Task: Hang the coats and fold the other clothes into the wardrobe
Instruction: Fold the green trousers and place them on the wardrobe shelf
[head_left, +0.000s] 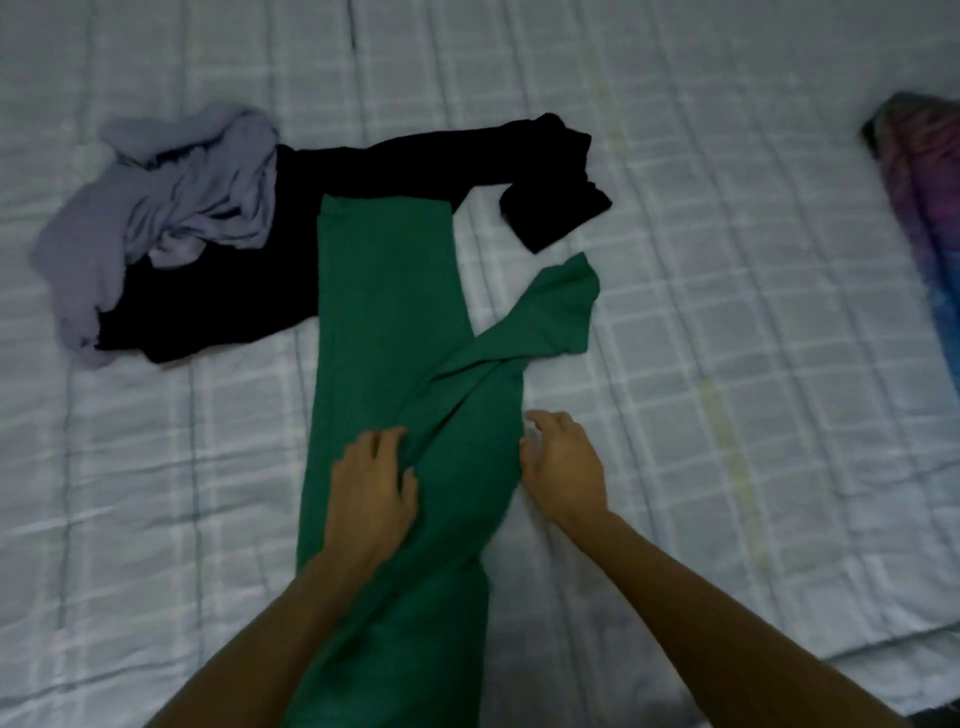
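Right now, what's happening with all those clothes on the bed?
A person is folding a green garment spread on the bed. The left hand rests on it, the right hand is at its right edge. A black garment and a crumpled grey garment lie behind, not yet folded.

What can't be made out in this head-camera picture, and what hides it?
Head view:
The green garment: near end cut off by the bottom edge.
The black garment: partly under the green garment and the grey garment; type unclear.
The multicoloured cloth: blurred, cut by the right edge.
The right hand: grip on the green garment unclear, fingers blurred.
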